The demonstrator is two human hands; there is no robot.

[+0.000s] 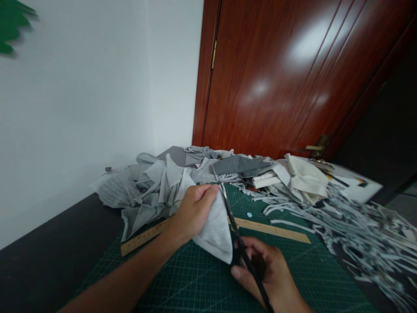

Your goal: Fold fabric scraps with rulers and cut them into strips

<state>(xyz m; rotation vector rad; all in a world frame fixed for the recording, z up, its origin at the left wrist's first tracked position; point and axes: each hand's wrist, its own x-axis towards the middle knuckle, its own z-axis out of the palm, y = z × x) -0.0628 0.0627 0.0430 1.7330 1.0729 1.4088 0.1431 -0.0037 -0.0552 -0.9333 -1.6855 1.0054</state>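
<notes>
My left hand [195, 208] pinches a piece of light grey fabric [216, 232] by its upper edge, and the cloth hangs down over the mat. My right hand [270, 269] is closed around the black handles of a pair of scissors [233, 217]. The blades point up and away, along the right edge of the fabric, with the tip close to my left thumb. Whether the blades are on the cloth or just beside it, I cannot tell. Beneath both hands lies a green cutting mat [182, 282] with a printed grid.
A wooden ruler [270, 230] crosses the mat behind my hands. Grey fabric scraps [156, 178] are heaped at the left, cream cloth [306, 178] at the back right. Cut fabric strips [352, 221] cover the right side. A wall and a wooden door [260, 87] stand behind.
</notes>
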